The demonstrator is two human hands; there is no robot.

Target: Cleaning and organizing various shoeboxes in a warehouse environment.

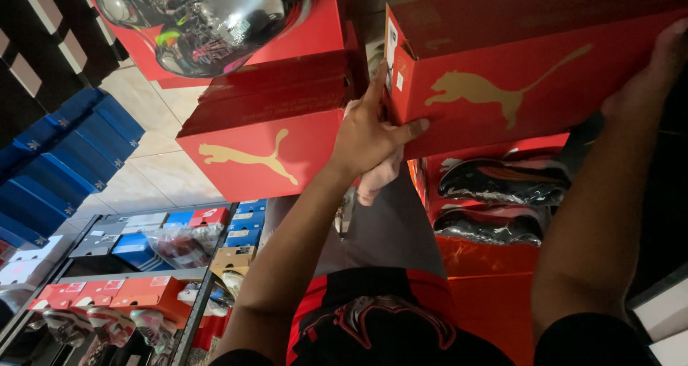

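Note:
I hold a red shoe box [516,58] with a gold leaping-cat emblem between both hands. My left hand [369,133] grips its left end, with the thumb on the front face and the fingers up the label end. My right hand [656,69] presses against its right end at the frame's edge. A second red box [265,133] with the same emblem sits just left of my left hand. Paler fingers [378,182] show right below my left hand; I cannot tell whose they are.
Black shoes [502,183] lie in open red boxes under the held box. A shiny silver dome [208,22] is at the top left. Blue boxes [64,158] are stacked at the left. A metal shelf [204,283] carries boxes and wrapped shoes.

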